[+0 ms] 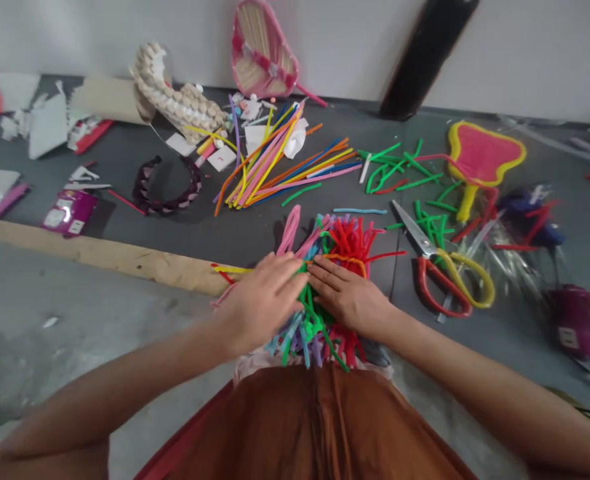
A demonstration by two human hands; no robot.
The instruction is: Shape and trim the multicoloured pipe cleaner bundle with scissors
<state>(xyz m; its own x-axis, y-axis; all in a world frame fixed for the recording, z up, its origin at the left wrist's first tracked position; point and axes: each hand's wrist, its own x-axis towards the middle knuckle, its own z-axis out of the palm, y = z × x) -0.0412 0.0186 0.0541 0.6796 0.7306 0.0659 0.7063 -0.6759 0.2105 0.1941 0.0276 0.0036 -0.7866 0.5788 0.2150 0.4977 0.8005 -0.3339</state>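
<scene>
A thick, fringed mass of pipe cleaners (349, 237) lies at the table's front edge, red on the right, with green, blue, purple and pink parts. My left hand (265, 297) rests over its left side, fingers stretched out and slightly blurred. On the right side my right hand (349, 297) lies flat with its fingers spread, palm down on the mass. An orange pipe cleaner (347, 259) runs across the red part above my right hand. Beyond the left fingers a looped pink pipe cleaner (289, 230) sticks up. What lies under both palms is hidden.
Loose coloured pipe cleaners (275, 160) are piled behind, with cut green pieces (399, 167) to their right. Scissors (427, 250) lie half open at right. A dark braided headband (167, 190), a purple packet (69, 212) and a pink-yellow fan shape (487, 153) are also on the table (215, 233).
</scene>
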